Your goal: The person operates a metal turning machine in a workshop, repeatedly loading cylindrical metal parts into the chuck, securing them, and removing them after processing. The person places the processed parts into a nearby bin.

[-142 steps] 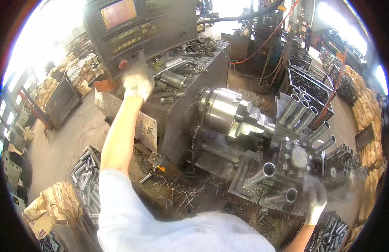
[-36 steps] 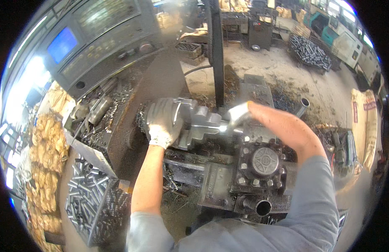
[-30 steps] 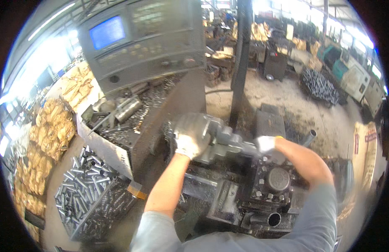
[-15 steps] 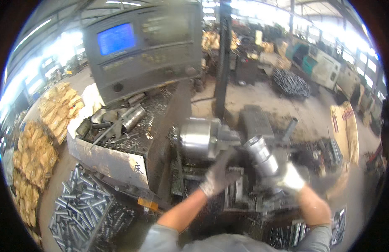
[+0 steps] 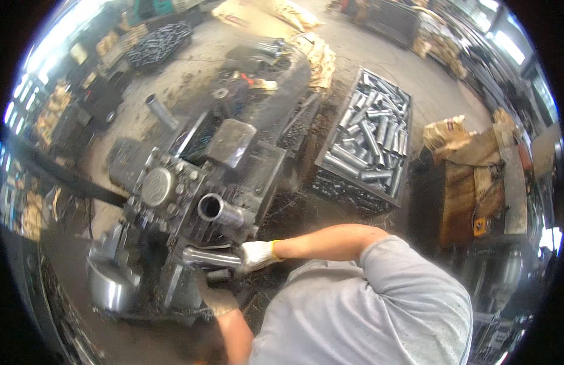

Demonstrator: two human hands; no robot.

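While the gloved right hand [image 5: 257, 255] is wrapped round one end of a bright metal tube [image 5: 212, 258], the tube's other end points toward nine o'clock. Tube lies between seven and eight o'clock of the view's centre, nearly crosswise. Holding it by the end probably leaves most of the length free; the glove presumably guards against hard edges.

Left hand [image 5: 214, 295]: blurred, just beside the tube, at six o'clock from it. Fingers not distinguishable; cannot tell whether they touch the tube or stand apart from it. Position would suit steadying.

At twelve o'clock from the held tube, a second tube [image 5: 227, 214], apart, mouth tilted up toward ten. Whether fixed or merely rested, unclear; the tilt may keep its end easy to get at.

Round-capped tool post [image 5: 158, 187] at nine o'clock, shiny chuck [image 5: 108, 286] at eight. Set near each other, likely so tool and clamped work can meet.

Crate [image 5: 346, 193] at two o'clock, jumbled short tubes [image 5: 373, 131] inside. Loose piling suggests bulk keeping; the walls hold them from rolling off.
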